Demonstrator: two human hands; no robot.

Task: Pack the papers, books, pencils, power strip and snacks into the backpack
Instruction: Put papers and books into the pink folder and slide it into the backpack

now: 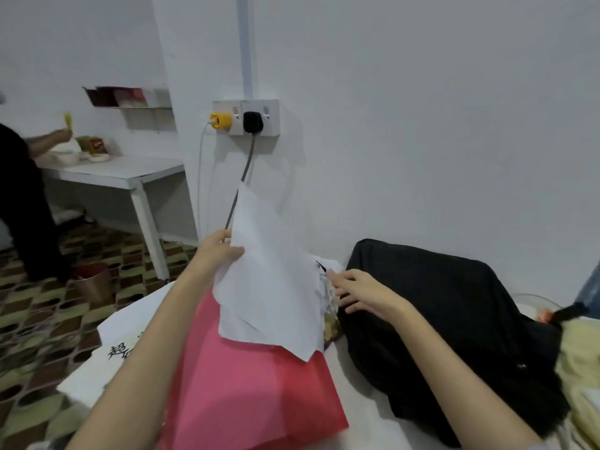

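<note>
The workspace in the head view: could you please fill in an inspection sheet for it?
Surface: white surface, mostly covered.
Job's things: white papers held up over a pink sheet; black backpack lies to the right; a snack bag peeks out between papers and backpack; books, pencils and power strip not seen.
Clutter: yellowish cloth at the right edge; printed white sheet on the left.
Hands: left hand pinches the papers' edge; right hand reaches with spread fingers toward the backpack, holding nothing.
Cables: grey cable from a black plug, white cable from a yellow plug.
Surroundings: white wall, patterned floor, another person at a white table.
</note>
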